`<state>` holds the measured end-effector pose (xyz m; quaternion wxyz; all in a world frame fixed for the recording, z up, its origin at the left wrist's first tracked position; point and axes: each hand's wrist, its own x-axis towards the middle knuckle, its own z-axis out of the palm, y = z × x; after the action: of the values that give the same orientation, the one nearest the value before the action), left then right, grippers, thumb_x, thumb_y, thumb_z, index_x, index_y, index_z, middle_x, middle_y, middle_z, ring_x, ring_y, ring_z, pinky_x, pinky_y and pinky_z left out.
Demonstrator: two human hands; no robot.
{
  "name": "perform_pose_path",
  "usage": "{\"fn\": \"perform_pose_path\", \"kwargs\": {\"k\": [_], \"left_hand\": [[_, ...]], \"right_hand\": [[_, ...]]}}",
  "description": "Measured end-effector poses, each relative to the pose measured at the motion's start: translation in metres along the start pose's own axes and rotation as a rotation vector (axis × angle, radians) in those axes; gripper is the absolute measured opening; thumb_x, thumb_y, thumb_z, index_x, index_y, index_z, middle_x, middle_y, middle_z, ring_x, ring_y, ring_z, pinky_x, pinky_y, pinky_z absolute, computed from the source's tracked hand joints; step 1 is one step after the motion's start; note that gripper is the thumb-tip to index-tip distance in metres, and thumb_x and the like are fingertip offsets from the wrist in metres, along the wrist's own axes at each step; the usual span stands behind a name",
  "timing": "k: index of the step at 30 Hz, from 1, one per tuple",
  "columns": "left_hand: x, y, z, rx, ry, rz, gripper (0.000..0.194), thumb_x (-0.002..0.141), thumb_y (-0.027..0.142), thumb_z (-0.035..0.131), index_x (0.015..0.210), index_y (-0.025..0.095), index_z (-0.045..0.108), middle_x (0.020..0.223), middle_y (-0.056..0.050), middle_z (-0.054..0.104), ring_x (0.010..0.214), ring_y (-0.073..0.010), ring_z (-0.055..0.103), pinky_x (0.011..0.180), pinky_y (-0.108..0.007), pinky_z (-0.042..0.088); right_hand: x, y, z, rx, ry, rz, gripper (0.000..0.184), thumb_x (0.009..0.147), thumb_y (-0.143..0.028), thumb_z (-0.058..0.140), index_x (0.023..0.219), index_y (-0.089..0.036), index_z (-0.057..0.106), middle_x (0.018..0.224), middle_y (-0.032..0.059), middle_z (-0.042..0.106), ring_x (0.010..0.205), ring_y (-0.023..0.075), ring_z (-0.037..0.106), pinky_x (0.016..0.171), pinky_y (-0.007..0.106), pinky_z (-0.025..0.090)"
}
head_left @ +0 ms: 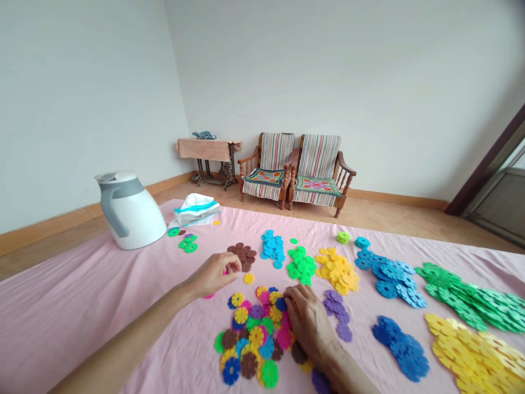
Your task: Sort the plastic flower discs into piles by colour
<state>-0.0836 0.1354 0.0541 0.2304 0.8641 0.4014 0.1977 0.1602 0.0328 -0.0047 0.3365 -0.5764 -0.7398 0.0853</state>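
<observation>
My left hand [215, 273] hovers over the pink cloth [82, 306], fingers pinched on a brown snowflake disc at the edge of the brown disc pile [243, 255]; a pink disc shows under the palm. My right hand [307, 320] rests palm down on the right side of the mixed pile of coloured discs [252, 339], fingertips curled among pink and yellow ones. Sorted piles lie beyond: light blue [273, 247], green [301, 265], yellow [338, 270], purple [337, 309].
A white kettle [129, 210] stands at the back left beside a tissue pack [196, 210]. Big piles of blue [389, 276], green [471, 298] and yellow discs [479, 353] fill the right. Two wooden chairs [295, 172] and a sewing table [209, 156] stand by the far wall.
</observation>
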Motion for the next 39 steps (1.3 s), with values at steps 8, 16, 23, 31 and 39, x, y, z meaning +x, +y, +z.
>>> {"fn": "perform_pose_path", "kwargs": {"k": [8,16,23,31,39], "left_hand": [[-0.054,0.044,-0.009,0.061,-0.443,0.110,0.027,0.061,0.010,0.061,0.085,0.021,0.059,0.081,0.001,0.053,0.073,-0.0142,0.051,0.061,-0.021,0.037],[-0.062,0.049,0.010,0.115,-0.381,0.139,0.018,0.064,0.010,0.056,0.079,0.019,0.050,0.081,0.000,0.050,0.077,-0.0161,0.049,0.068,-0.023,0.037],[-0.053,0.044,0.015,0.018,-0.313,0.124,0.021,0.058,0.006,0.051,0.075,0.019,0.049,0.078,0.001,0.053,0.074,-0.0141,0.050,0.061,-0.021,0.037],[-0.018,0.017,0.009,-0.064,-0.199,0.084,0.015,0.062,0.011,0.055,0.075,0.017,0.053,0.079,0.001,0.054,0.064,-0.0100,0.050,0.055,-0.019,0.039],[0.027,-0.021,0.002,0.042,0.166,0.013,0.009,0.071,0.012,0.048,0.078,0.016,0.050,0.081,0.002,0.049,0.065,-0.0102,0.046,0.061,-0.023,0.038]], "right_hand": [[0.000,-0.002,-0.002,-0.029,0.001,-0.023,0.018,0.089,-0.016,0.041,0.084,-0.021,0.058,0.081,0.0045,0.056,0.081,0.0189,0.052,0.074,0.032,0.042],[-0.001,-0.002,-0.002,-0.050,0.005,-0.034,0.019,0.089,-0.017,0.040,0.085,-0.020,0.058,0.079,0.0042,0.056,0.079,0.0182,0.052,0.072,0.031,0.042],[-0.001,-0.004,-0.004,-0.048,0.007,-0.037,0.018,0.089,-0.016,0.041,0.084,-0.020,0.058,0.079,0.0044,0.056,0.078,0.0181,0.052,0.071,0.031,0.042],[0.000,-0.003,-0.004,-0.047,0.017,-0.047,0.018,0.088,-0.016,0.042,0.082,-0.021,0.058,0.079,0.0041,0.056,0.078,0.0182,0.052,0.071,0.030,0.042],[-0.001,-0.003,-0.002,-0.044,0.010,-0.034,0.018,0.088,-0.015,0.042,0.081,-0.020,0.057,0.080,0.0041,0.056,0.079,0.0182,0.052,0.071,0.030,0.042]]}}
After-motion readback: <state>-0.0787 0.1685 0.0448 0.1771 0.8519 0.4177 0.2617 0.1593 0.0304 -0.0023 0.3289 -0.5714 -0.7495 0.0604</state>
